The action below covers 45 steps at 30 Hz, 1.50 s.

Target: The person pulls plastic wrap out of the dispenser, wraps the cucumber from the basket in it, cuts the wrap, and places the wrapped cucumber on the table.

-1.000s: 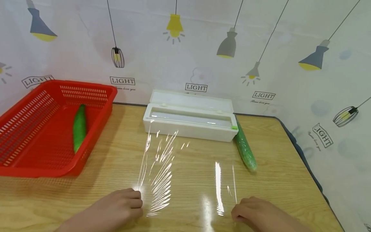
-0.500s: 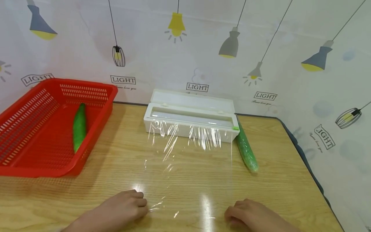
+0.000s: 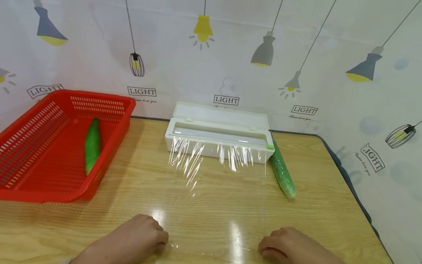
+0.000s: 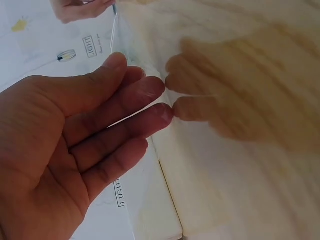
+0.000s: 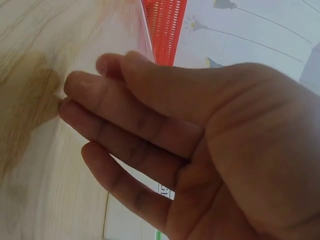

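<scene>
A clear sheet of cling film runs from a white dispenser box with its lid raised, toward me over the wooden table. My left hand pinches the near left corner of the film between thumb and index finger. At the near right corner, my right hand pinches the film the same way. The other fingers of the left hand are loosely bent, their tips at the tabletop. Fingertips of the right hand also meet the table. The film lies low over the wood between both hands.
On the left stands a red plastic basket with a green cucumber in it. A film-wrapped cucumber lies against the dispenser's right end. Behind the table hangs a white cloth printed with lamps. A green slider sits on the dispenser's right.
The film has come down from a taut, raised stretch to lie low near the table, its bright creases now near the dispenser. Both hands have moved slightly inward and still pinch the corners.
</scene>
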Available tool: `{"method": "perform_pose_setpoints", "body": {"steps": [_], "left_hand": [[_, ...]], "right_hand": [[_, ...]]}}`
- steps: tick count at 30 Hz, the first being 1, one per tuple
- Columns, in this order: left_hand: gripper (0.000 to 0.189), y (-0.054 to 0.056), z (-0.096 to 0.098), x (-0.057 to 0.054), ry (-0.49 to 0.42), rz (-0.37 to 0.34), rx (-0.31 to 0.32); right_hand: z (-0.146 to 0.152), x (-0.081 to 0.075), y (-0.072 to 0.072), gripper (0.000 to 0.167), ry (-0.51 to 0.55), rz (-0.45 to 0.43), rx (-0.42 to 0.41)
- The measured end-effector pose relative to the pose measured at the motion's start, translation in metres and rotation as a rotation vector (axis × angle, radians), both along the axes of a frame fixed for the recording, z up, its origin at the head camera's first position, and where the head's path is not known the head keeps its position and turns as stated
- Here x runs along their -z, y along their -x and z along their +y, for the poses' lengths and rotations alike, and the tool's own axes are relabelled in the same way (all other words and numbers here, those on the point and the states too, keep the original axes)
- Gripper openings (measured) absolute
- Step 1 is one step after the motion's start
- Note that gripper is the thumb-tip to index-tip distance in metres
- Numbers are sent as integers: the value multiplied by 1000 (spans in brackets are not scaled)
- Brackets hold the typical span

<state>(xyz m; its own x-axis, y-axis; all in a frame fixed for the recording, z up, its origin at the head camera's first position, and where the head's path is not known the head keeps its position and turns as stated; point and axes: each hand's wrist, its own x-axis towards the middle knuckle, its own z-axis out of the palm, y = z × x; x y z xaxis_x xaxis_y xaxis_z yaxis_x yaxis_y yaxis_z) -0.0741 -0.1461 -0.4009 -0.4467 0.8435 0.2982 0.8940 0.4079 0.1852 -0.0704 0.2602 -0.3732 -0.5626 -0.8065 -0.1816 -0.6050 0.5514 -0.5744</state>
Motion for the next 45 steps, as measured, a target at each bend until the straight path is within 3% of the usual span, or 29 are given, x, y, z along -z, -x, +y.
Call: {"method": "perform_pose_setpoints", "body": {"steps": [4,10,15,21,26,28,30,35,38,41,43,45], "left_hand": [[27,1,0,1,-22,-59,-26],[29,2,-1,4,-36,-99,-38],[30,1,-4,7,-12,-224,-38],[27,1,-14,8,41,-420,-128],[29,4,-24,5,89,-534,-206],[31,6,-26,2,87,-556,-228],[30,8,-27,-2,78,-579,-249],[28,13,-31,-16,22,-554,-294],[26,18,-37,-24,-25,-476,-305],[22,23,-47,-37,-58,-382,-357],[22,25,-55,-47,-102,-316,-408],[25,28,-64,-55,-146,-205,-478]], "right_hand": [[2,1,1,10,-7,43,-17],[-2,-2,6,8,-67,-51,39],[-8,2,12,4,-101,-84,93],[-4,19,19,10,-14,-130,88],[5,32,24,13,61,-222,143],[8,35,24,15,91,-207,166],[11,39,23,22,117,-133,178],[15,48,17,46,149,125,223],[17,52,11,61,153,214,264],[18,59,11,79,210,274,255],[18,64,13,87,249,316,222],[18,67,16,88,291,336,187]]}}
